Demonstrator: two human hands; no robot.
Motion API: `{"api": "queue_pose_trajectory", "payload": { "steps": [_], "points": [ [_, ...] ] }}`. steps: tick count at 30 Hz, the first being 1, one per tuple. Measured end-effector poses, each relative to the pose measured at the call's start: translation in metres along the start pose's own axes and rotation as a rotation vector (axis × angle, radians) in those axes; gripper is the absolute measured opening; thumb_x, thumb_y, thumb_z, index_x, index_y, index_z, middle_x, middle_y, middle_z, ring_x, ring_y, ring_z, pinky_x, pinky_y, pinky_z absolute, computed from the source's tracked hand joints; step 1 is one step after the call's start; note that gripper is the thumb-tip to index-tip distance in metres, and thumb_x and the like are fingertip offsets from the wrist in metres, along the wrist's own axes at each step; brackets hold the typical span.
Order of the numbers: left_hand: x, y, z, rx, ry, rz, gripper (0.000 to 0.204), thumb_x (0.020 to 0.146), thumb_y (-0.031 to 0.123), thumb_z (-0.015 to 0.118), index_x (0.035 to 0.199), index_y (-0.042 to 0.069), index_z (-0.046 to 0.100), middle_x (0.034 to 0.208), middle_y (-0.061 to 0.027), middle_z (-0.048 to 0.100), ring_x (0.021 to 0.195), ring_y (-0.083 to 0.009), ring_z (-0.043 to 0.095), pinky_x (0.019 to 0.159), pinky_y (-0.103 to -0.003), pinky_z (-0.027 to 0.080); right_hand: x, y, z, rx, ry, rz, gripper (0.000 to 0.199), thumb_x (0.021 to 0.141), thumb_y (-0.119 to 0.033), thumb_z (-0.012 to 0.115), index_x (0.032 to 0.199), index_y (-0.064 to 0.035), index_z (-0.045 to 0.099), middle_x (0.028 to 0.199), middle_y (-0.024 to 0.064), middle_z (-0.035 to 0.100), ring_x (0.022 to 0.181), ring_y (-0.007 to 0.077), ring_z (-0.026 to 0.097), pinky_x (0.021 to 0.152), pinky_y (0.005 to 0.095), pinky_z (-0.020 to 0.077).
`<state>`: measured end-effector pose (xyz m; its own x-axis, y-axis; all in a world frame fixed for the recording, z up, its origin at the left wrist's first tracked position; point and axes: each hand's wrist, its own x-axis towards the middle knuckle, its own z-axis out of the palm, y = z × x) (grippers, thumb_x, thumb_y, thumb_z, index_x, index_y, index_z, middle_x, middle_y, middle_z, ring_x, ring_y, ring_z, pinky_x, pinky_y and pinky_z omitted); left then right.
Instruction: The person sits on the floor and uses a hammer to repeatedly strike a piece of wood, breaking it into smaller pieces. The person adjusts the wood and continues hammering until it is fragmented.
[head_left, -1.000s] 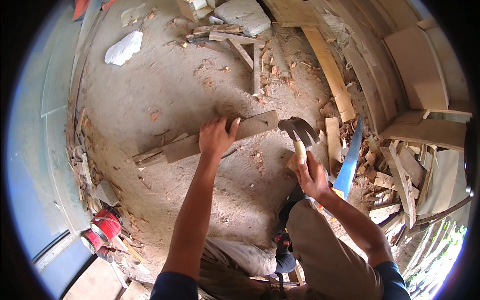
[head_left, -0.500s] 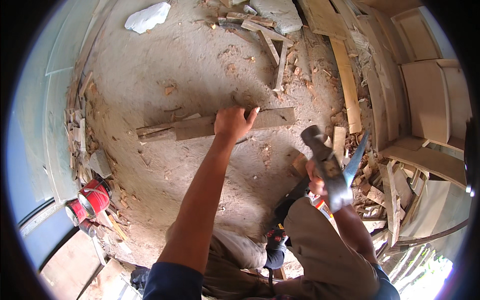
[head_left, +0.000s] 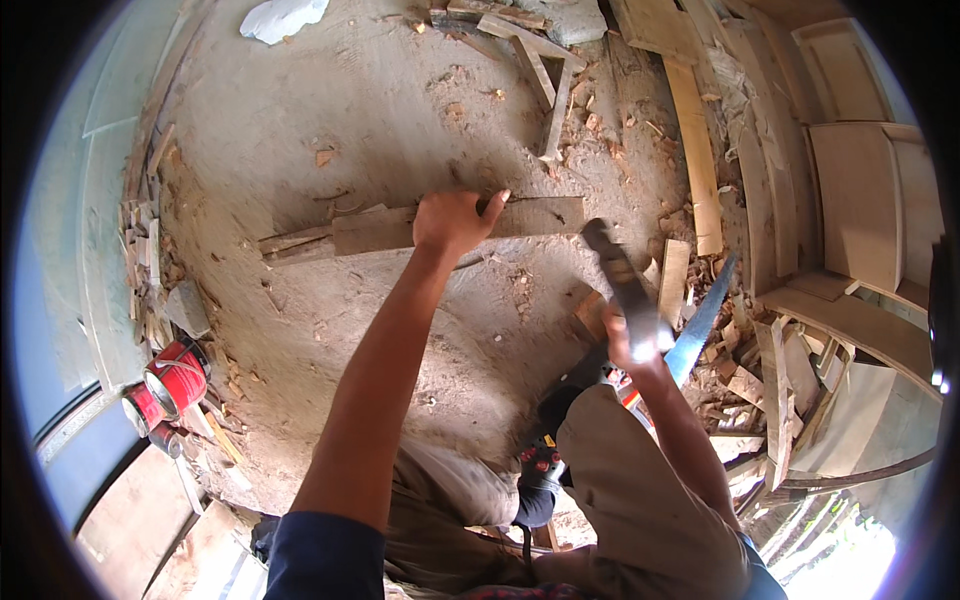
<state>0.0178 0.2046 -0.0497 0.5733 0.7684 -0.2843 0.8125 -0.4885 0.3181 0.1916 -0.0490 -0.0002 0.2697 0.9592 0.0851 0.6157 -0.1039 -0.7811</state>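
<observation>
My left hand [head_left: 452,222] is closed around the middle of a wooden board [head_left: 540,216], its thumb pointing toward the board's right part. The board lies crosswise on the dirt floor, with a thinner, split strip of wood [head_left: 295,245] at its left end. In my right hand [head_left: 622,338] is a hammer [head_left: 626,278], raised to the right of the board. Its dark head looks worn and is partly blurred, and it hides most of the handle. A handsaw [head_left: 704,318] with a bluish blade lies just beyond my right wrist.
Red cans [head_left: 178,380] stand at the left beside scrap wood. A nailed wooden frame [head_left: 548,90] and a pale stone slab [head_left: 285,18] lie at the far side. Long planks [head_left: 692,150] and a heap of offcuts [head_left: 745,375] line the right side.
The hammer has moved up and left, closer to the board's right end, along with my right hand. My left hand keeps its hold on the board. The whole view has shifted slightly.
</observation>
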Motion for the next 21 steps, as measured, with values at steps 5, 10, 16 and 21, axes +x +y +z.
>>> {"api": "queue_pose_trajectory", "payload": {
  "steps": [5, 10, 16, 21],
  "points": [
    [0.003, -0.004, 0.006, -0.010, 0.078, -0.005, 0.067, 0.094, 0.064, 0.044, 0.078, 0.006, 0.072, 0.072, -0.0174, 0.068, 0.073, -0.0365, 0.069, 0.068, -0.045, 0.057, 0.008, 0.001, -0.002, -0.091, -0.256, 0.361, 0.027, 0.092, -0.024, 0.065, 0.099, 0.0018, 0.059, 0.065, 0.0233, 0.061, 0.069, 0.0440, 0.066, 0.058, 0.0464, 0.0515],
    [-0.005, -0.011, 0.005, -0.005, 0.029, -0.055, 0.068, 0.095, 0.064, 0.044, 0.077, 0.005, 0.071, 0.073, -0.0185, 0.068, 0.071, -0.0362, 0.069, 0.067, -0.045, 0.056, -0.003, -0.028, -0.011, -0.200, -0.161, -0.037, 0.030, 0.089, -0.019, 0.067, 0.114, -0.0024, 0.063, 0.079, 0.0179, 0.068, 0.067, 0.0321, 0.070, 0.060, 0.0376, 0.0552],
    [0.000, -0.007, 0.010, -0.023, 0.106, 0.038, 0.067, 0.095, 0.062, 0.044, 0.076, 0.004, 0.071, 0.073, -0.0185, 0.068, 0.071, -0.0367, 0.069, 0.067, -0.047, 0.056, 0.017, 0.019, -0.001, -0.277, -0.107, 0.151, 0.024, 0.096, -0.022, 0.058, 0.101, 0.0007, 0.061, 0.068, 0.0178, 0.061, 0.058, 0.0361, 0.063, 0.054, 0.0432, 0.0496],
    [0.002, -0.008, 0.002, 0.033, 0.052, 0.027, 0.067, 0.096, 0.061, 0.044, 0.075, 0.004, 0.071, 0.072, -0.0180, 0.068, 0.070, -0.0356, 0.069, 0.069, -0.046, 0.056, 0.012, 0.028, -0.010, 0.019, -0.004, 0.313, 0.034, 0.100, -0.030, 0.051, 0.103, 0.0024, 0.059, 0.059, 0.0125, 0.056, 0.054, 0.0252, 0.061, 0.053, 0.0379, 0.0456]
  ]
}}
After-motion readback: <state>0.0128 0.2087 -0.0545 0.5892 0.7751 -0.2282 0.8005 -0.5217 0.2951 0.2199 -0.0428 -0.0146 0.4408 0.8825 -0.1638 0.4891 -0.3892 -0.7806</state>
